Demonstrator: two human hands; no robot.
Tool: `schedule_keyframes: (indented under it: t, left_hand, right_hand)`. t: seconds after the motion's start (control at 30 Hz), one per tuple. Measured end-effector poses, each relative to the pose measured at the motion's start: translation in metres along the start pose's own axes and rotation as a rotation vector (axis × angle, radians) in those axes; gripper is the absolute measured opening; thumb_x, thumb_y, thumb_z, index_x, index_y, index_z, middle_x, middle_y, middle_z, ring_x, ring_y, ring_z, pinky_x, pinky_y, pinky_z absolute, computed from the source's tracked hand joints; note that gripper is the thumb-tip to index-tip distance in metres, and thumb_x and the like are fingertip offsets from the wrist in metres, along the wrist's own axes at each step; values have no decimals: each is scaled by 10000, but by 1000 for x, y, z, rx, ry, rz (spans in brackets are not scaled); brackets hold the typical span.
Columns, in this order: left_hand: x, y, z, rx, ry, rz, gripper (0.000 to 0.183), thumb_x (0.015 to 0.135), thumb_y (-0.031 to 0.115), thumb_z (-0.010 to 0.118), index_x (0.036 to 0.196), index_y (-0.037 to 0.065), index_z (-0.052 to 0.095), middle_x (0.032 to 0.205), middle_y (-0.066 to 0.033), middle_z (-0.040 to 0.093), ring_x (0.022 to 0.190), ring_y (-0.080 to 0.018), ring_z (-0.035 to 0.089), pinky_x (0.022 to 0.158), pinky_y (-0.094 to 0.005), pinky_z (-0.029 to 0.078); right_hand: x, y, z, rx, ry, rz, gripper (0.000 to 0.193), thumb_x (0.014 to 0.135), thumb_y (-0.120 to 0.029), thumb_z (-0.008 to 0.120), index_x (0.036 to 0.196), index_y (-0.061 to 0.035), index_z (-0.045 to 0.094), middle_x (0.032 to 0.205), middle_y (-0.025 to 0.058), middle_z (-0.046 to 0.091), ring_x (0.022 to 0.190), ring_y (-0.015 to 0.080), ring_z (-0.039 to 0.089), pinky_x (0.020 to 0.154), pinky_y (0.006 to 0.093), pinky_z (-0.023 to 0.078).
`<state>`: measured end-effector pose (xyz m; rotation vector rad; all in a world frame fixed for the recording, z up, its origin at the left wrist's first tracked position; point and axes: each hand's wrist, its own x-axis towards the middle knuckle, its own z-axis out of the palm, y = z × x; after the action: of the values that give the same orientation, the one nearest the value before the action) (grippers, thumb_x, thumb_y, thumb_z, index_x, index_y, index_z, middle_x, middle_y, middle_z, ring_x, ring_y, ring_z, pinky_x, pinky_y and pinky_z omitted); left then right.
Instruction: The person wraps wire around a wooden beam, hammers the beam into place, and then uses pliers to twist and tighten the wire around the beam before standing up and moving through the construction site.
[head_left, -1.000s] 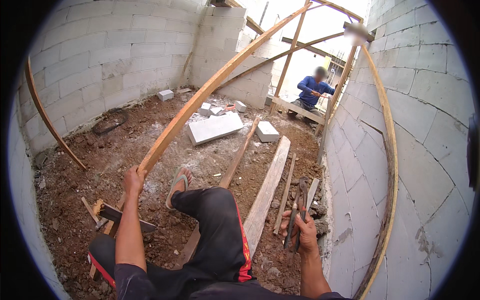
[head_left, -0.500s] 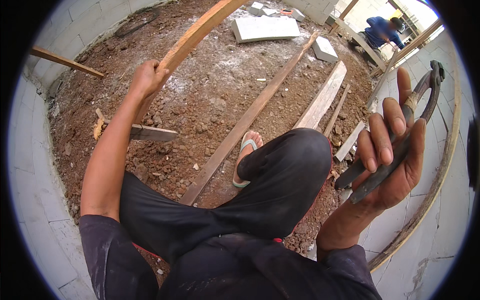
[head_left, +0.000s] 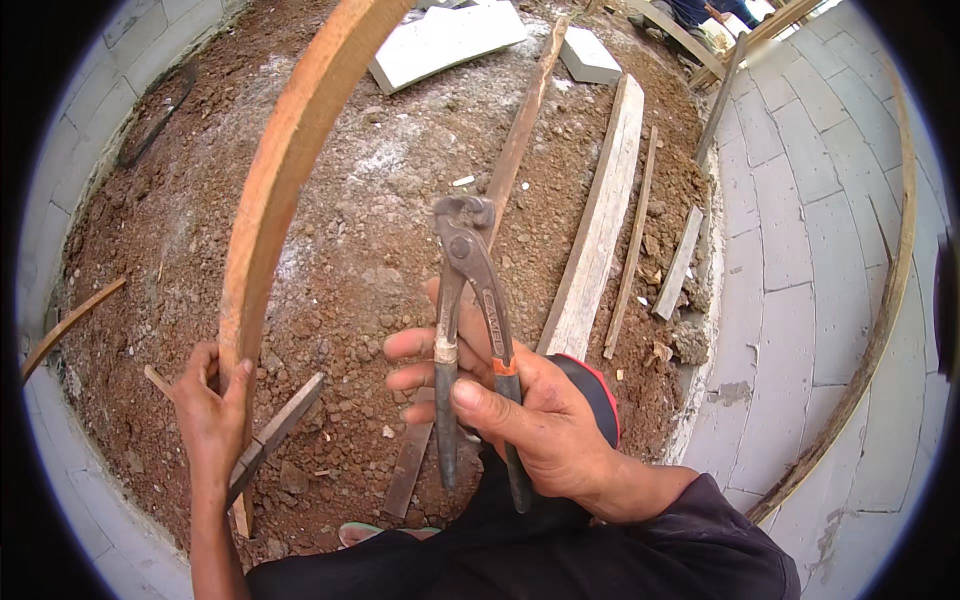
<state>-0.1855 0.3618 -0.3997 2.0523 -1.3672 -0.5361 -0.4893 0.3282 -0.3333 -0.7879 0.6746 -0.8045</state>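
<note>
My left hand (head_left: 208, 408) is closed around the lower part of a long wooden beam (head_left: 272, 190), which stands up from the soil and runs out past the top edge. Beside my left wrist a short wooden board (head_left: 280, 430) juts out across the beam's lower end. A pair of pincers (head_left: 465, 262) is in my right hand (head_left: 560, 425), in front of my body. Its jaws point up and away from me. The thumb lies over the dark grips, and the two handles stand slightly apart.
Long planks (head_left: 605, 215) and thinner sticks (head_left: 636, 240) lie on rough brown soil (head_left: 390, 290). White blocks (head_left: 450, 42) rest at the far side. A pale block wall (head_left: 770, 250) curves along the right, with a wooden strip (head_left: 880, 330) on it. Another person (head_left: 705, 12) is partly visible at the top right.
My right hand has brought the pincers from the far right to the middle and turned them upright. My left hand now grips the beam lower in view. The view has tilted downward.
</note>
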Motion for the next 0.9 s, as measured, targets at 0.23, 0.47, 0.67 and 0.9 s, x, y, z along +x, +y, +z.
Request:
schedule_keyframes:
  t: [0.23, 0.47, 0.67, 0.9]
  left_hand:
    - [91, 108, -68, 181, -34, 20, 235, 816, 96, 717, 1014, 29, 610, 782, -234, 658, 731, -429, 657, 656, -468, 492]
    - [159, 277, -152, 403, -297, -209, 334, 797, 177, 753, 1065, 35, 613, 881, -261, 672, 856, -462, 648, 760, -511, 508]
    - [182, 527, -217, 310, -454, -366, 689, 794, 234, 774, 1361, -51, 503, 1126, -259, 680, 1084, -372, 661, 933, -412, 516]
    - [181, 791, -289, 38, -894, -644, 576, 852, 337, 744, 1268, -37, 610, 1063, -195, 719, 1005, -269, 699, 871, -349, 536]
  right_hand:
    - [129, -121, -5, 189, 224, 435, 343, 1041, -208, 503, 1342, -53, 451, 1019, 59, 639, 804, 157, 647, 669, 299, 555]
    - [136, -293, -14, 287, 535, 536, 248, 1046, -186, 472, 1251, -48, 497, 917, 83, 627, 704, 182, 628, 601, 334, 553]
    - [30, -464, -82, 767, 951, 384, 154, 1034, -206, 482, 1145, -103, 512, 834, 88, 587, 688, 211, 585, 596, 381, 539]
    - [-202, -712, -122, 69, 1142, 624, 185, 945, -67, 562, 1102, -6, 486, 716, 125, 617, 539, 230, 626, 439, 373, 526]
